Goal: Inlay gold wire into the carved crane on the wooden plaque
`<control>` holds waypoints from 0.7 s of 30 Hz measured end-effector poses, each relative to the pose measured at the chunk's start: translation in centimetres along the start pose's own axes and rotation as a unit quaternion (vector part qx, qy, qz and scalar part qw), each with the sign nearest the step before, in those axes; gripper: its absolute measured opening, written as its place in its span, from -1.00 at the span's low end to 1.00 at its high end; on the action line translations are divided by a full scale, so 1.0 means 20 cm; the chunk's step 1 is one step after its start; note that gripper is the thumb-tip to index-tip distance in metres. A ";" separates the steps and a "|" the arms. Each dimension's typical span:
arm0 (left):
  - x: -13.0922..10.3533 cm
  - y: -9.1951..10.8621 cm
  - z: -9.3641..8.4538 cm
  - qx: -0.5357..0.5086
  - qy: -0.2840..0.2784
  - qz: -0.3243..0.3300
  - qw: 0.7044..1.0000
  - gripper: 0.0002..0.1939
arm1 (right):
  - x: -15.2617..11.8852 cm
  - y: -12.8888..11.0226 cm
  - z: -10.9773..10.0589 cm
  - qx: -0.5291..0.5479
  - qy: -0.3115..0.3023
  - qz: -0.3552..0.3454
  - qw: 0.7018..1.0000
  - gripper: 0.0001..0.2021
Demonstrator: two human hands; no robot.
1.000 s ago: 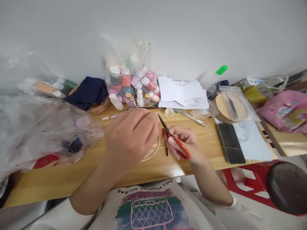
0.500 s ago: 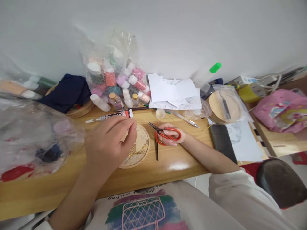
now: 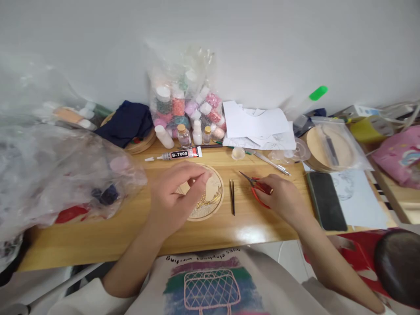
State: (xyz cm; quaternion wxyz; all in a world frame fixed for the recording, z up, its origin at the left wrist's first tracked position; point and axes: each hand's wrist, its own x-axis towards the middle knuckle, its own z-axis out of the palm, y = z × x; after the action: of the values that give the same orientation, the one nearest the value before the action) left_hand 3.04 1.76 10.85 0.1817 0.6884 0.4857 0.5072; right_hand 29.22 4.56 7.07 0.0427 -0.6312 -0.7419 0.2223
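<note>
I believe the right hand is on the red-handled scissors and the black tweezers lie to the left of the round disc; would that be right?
Not quite: the head view shows the black tweezers lying to the right of the round disc, between it and the red-handled scissors. The right hand is indeed on the scissors.

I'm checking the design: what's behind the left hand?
A round disc with gold lines on its right part. The left hand hides much of its left side; markings there cannot be seen.
</note>
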 end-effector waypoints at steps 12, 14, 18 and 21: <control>-0.18 -0.04 0.01 -0.303 -0.033 -0.265 0.915 -0.87 | -0.13 0.00 0.14 -0.025 0.059 0.178 0.982 -0.84; -0.20 -0.05 0.01 -0.311 -0.030 -0.286 0.906 -0.87 | -0.13 -0.01 0.14 -0.014 0.050 0.198 0.979 -0.82; -0.22 -0.06 0.00 -0.317 -0.028 -0.306 0.897 -0.89 | -0.13 -0.02 0.14 0.007 0.038 0.220 0.975 -0.79; -0.23 -0.06 0.01 -0.327 -0.021 -0.317 0.890 -0.90 | -0.13 -0.02 0.14 0.012 0.044 0.226 0.973 -0.78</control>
State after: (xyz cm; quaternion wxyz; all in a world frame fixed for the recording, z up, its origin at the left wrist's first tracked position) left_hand 2.51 -1.45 7.46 0.5583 0.4098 0.4806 0.5379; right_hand 28.38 1.16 5.25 0.0317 -0.7910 -0.5749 0.2068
